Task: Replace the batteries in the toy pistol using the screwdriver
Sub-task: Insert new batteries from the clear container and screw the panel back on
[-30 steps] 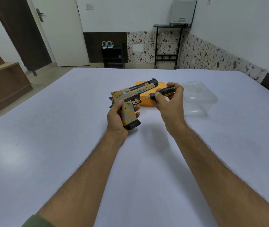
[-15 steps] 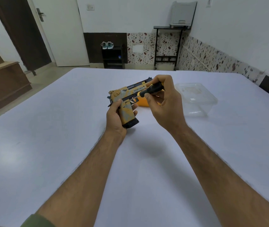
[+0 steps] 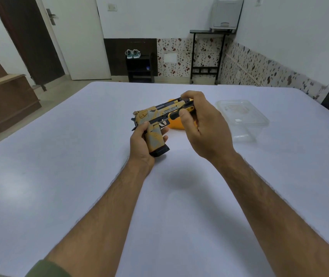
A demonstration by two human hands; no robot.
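Nearest, the left hand (image 3: 142, 140) grips the grip of the one toy pistol (image 3: 155, 120), held above the worktop (image 3: 79, 156). The right hand (image 3: 201, 124) pinches the single screwdriver (image 3: 176, 114), its tip at the frame near the trigger. The task looks early: no cover is off and no batteries show. Behind sit one orange object (image 3: 174, 124) and one clear container (image 3: 243, 118).

Both hands (image 3: 141, 143) (image 3: 201, 128) raised, fingers curled
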